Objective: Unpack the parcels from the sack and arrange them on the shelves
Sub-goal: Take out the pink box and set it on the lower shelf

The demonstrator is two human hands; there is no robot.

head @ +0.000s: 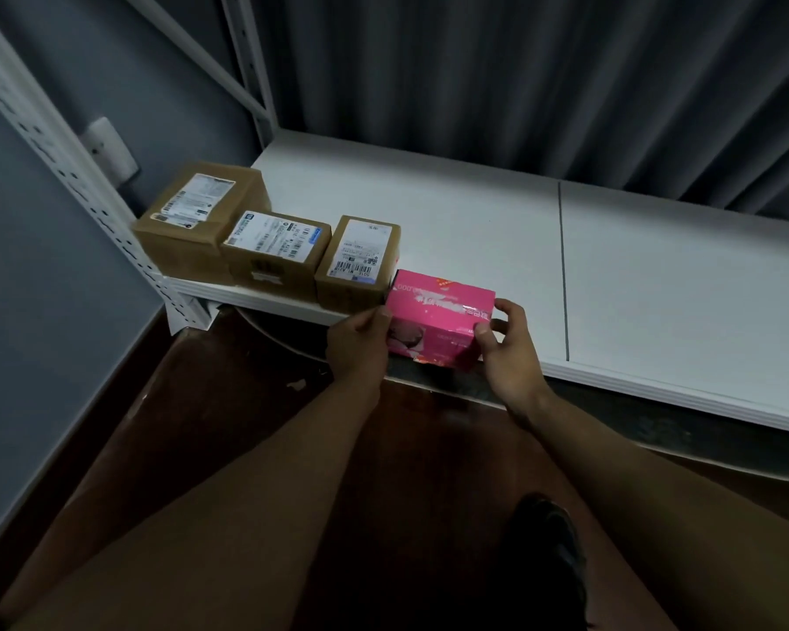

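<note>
Both forearms reach forward and down to the front edge of the white shelf (497, 230). The left hand (358, 343) grips the left end of the pink box (438, 311), thumb on the top edge and fingers curled against the end face. The right hand (509, 343) holds the right end — thumb on the near corner, fingers wrapped over the far top edge. The wrists are slightly bent, the palms facing each other across the box.

The pink box is a glossy printed carton, rectangular, with sharp corners and pale lettering that is too blurred to read. It sits at the shelf's front edge, its near face overhanging slightly, touching or just beside the right-most of three brown parcels. Those are matte cardboard with white shipping labels on top: a large parcel (197, 220) at the far left by the perforated white upright (87, 193), a middle parcel (274, 248) against it, and a narrower small parcel (358, 261) beside that. All three line the front edge.

The shelf board is smooth and flat, with a thin dark seam (563, 271) running front to back. To the right of the pink box and behind the row the board is open — a grey pleated curtain (520, 84) hangs along the back. Below lies dark wood floor (247, 425).
</note>
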